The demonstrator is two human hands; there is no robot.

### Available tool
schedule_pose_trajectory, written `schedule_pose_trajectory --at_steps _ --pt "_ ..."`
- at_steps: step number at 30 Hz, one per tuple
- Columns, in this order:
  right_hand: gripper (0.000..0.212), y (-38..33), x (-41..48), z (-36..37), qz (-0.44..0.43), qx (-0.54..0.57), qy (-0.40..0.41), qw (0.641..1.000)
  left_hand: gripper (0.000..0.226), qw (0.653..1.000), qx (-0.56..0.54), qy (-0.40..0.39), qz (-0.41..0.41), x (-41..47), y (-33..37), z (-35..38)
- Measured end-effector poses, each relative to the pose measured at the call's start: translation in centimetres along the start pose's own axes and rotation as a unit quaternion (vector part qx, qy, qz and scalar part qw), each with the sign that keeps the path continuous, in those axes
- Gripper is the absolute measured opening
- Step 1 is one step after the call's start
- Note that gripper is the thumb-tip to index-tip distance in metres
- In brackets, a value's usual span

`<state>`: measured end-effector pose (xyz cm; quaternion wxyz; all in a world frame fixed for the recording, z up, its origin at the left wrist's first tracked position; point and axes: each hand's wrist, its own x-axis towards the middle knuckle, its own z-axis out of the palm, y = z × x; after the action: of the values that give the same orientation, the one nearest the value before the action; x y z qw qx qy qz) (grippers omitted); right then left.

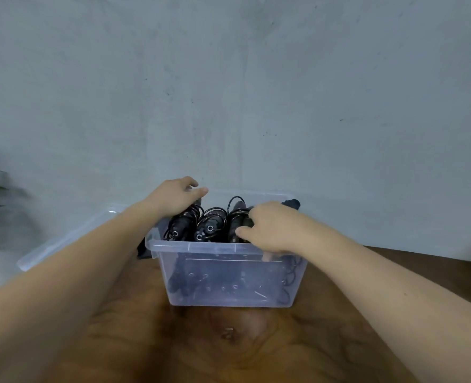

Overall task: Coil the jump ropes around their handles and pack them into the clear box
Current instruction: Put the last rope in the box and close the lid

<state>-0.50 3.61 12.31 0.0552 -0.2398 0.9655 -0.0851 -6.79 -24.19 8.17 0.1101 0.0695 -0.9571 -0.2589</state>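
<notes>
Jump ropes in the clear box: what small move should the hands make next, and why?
Probably push the two held bundles down into place. The jump ropes stand above the rim of the clear box, the left hand holds the left bundle and the right hand grips the right one. The lid lies to the left, and would likely not close yet.

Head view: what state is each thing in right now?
clear box: upright on the wooden table, lid off, packed to the rim.
lid: off, lying left of the box.
left jump rope: coiled, in the box, far end gripped by the left hand.
middle jump rope: coiled, in the box, no hand on it.
right jump rope: coiled, in the box, gripped by the right hand.
</notes>
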Motion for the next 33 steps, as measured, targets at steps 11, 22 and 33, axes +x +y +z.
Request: schedule_pose_trajectory --at_steps 11,22,33 --pt "0.045 5.2 1.2 0.9 0.028 -0.040 0.170 0.984 0.043 0.997 -0.009 0.047 0.061 -3.8 -1.1 -2.4" --pt "0.048 7.2 3.0 0.9 -0.016 -0.033 0.138 0.990 0.023 0.992 0.002 0.044 -0.115 -6.6 -13.7 1.5" --pt "0.039 5.8 2.8 0.5 0.012 -0.008 0.203 0.979 0.015 0.974 0.150 0.056 -0.163 -7.3 -21.0 5.3"
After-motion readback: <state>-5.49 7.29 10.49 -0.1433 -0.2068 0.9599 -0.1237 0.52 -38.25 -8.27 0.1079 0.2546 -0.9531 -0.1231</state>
